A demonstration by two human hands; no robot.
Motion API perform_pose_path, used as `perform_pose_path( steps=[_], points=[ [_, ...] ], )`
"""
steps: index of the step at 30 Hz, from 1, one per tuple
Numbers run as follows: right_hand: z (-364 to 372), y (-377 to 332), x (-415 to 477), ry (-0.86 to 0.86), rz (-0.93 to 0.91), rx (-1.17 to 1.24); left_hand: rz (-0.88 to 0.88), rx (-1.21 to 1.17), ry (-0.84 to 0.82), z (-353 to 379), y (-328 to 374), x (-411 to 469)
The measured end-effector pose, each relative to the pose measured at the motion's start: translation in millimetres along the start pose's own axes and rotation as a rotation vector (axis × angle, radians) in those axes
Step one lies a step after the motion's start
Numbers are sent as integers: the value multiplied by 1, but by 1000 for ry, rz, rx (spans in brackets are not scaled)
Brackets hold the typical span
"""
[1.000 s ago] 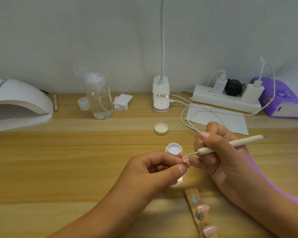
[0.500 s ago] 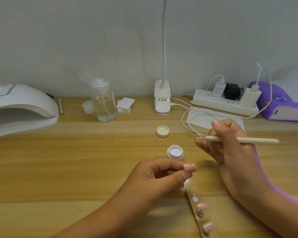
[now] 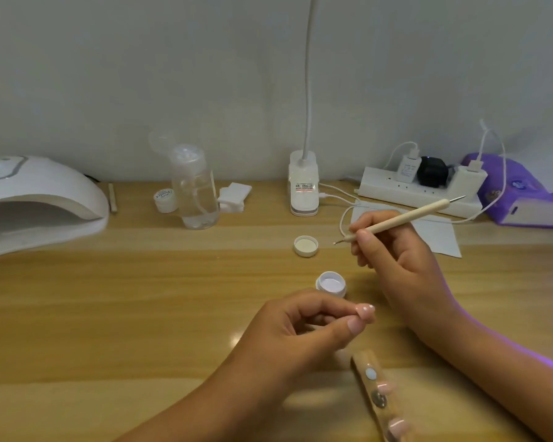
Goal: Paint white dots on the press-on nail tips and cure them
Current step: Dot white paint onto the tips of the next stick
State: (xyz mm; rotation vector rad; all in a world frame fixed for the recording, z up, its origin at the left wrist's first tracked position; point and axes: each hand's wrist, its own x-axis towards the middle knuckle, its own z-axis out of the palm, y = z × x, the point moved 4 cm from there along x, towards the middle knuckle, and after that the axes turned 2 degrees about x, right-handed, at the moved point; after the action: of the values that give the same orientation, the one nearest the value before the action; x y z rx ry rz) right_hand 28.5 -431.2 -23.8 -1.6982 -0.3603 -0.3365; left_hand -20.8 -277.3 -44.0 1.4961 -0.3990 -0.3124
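Pink nail tip pinched in one hand, dotting tool in the other

Left hand (image 3: 297,333) has thumb and forefinger closed on a small glossy pink nail tip (image 3: 365,310) with tiny white dots along its edge, held just in front of the open paint pot (image 3: 330,283), a stubby round white plastic jar. Right hand (image 3: 393,253) is wrapped pencil-style around the dotting tool (image 3: 406,218), a slim cream stick with a thin metal point at each end, hovering near the pot's flat round lid (image 3: 306,245). A narrow wooden strip (image 3: 375,397) by the left wrist carries more pink tips. The smooth white domed curing lamp (image 3: 42,199) sits far left on the woodgrain table (image 3: 109,314).
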Motion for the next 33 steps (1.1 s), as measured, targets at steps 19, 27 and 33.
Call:
perform_pose_path(
  steps=[19,27,33],
  points=[
    [4,2,-1,-57,-30,-78,-40,-25,-36,1,-3,1],
    [9,1,-2,-145,-68,-145,-44,-26,-13,1,-1,1],
    [12,-2,-2,-201,-100,-224,-57,-45,-16,2,0,1]
  ],
)
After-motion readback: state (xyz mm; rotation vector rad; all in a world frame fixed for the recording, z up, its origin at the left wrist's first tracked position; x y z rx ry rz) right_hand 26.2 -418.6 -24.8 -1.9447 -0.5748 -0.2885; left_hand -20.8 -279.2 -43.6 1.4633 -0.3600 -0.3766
